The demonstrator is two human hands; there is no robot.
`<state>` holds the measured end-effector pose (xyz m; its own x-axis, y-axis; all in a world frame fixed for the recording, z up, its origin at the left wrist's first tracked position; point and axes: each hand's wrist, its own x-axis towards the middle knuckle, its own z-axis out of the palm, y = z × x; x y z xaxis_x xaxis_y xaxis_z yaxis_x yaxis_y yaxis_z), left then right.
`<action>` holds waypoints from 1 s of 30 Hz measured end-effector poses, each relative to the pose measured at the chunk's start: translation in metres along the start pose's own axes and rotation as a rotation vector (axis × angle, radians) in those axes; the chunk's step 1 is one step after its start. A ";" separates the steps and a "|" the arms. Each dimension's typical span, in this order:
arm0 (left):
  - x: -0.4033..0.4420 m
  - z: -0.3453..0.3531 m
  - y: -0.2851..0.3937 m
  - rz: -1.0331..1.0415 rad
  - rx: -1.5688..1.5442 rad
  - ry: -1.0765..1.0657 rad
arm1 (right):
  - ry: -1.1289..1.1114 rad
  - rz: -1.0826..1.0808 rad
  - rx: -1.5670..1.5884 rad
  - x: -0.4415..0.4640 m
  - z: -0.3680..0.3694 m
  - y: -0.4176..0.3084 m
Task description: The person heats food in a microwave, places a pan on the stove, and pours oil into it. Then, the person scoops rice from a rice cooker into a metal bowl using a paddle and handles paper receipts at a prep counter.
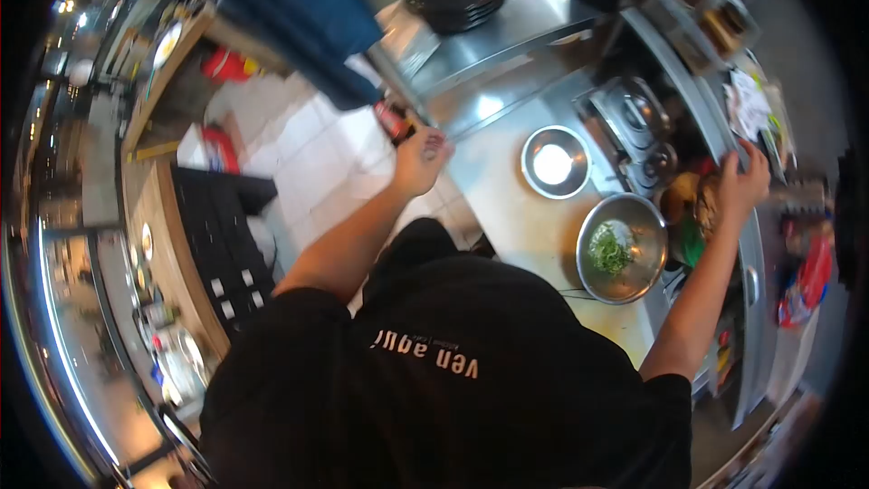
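Observation:
My left hand (422, 163) is closed at the near-left edge of the steel counter, fingers curled; what is in them, if anything, I cannot make out. A small red and black item (394, 119) shows just beyond it. My right hand (746, 179) reaches out to the right, fingers apart, over the grey metal ledge (704, 95); whether it touches the ledge is unclear. Between my arms, a large steel bowl (654, 282) holds shredded green leaves (611, 250). A smaller steel bowl (532, 179) sits beside it on the pale cutting board (493, 204).
Steel lidded pans (634, 109) line the counter's back. Clear containers (706, 23) and papers (751, 104) lie on the ledge. Stacked black dishes (460, 0) stand on the steel surface at the top. A person in dark blue clothing (294, 9) is close by. Black drawers (217, 235) stand leftward.

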<state>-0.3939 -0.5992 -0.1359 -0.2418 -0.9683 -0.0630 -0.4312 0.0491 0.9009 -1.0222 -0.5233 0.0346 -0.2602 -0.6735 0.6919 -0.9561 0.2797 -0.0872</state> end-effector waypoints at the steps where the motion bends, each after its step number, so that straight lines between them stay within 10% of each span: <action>1: -0.031 -0.027 -0.041 -0.047 -0.013 0.034 | 0.013 -0.018 -0.021 0.001 -0.001 0.001; 3: -0.092 -0.076 -0.149 -0.417 0.783 -0.196 | 0.002 -0.021 -0.001 0.002 0.002 0.004; 8: -0.204 -0.029 -0.191 -1.000 -0.776 -0.192 | -0.050 -0.036 -0.064 0.002 0.008 0.018; 10: -0.225 -0.029 -0.197 -1.015 -0.951 -0.135 | -0.080 -0.037 -0.090 0.003 0.010 0.017; 13: -0.244 -0.029 -0.233 -0.941 -0.144 0.019 | -0.002 -0.094 -0.110 0.009 0.010 0.018; 17: -0.239 -0.043 -0.247 -0.855 -0.220 0.339 | 0.225 -0.208 -0.068 0.011 -0.025 -0.003; 21: -0.162 -0.096 -0.092 -0.480 -0.751 0.315 | 0.340 -0.181 0.269 0.004 -0.050 -0.121; 23: -0.120 -0.111 -0.003 -0.386 -1.030 0.142 | -0.085 0.298 0.965 -0.034 -0.054 -0.238; 26: -0.082 -0.120 0.088 -0.103 -0.973 -0.152 | -0.832 0.054 1.200 -0.079 -0.058 -0.342; 30: -0.063 -0.117 0.164 0.134 -0.762 -0.161 | -1.318 0.371 1.776 -0.103 -0.076 -0.433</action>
<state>-0.3472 -0.5585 0.0661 -0.3972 -0.9159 0.0581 0.3106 -0.0745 0.9476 -0.5711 -0.5224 0.0555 0.4043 -0.9016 -0.1540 0.2273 0.2621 -0.9379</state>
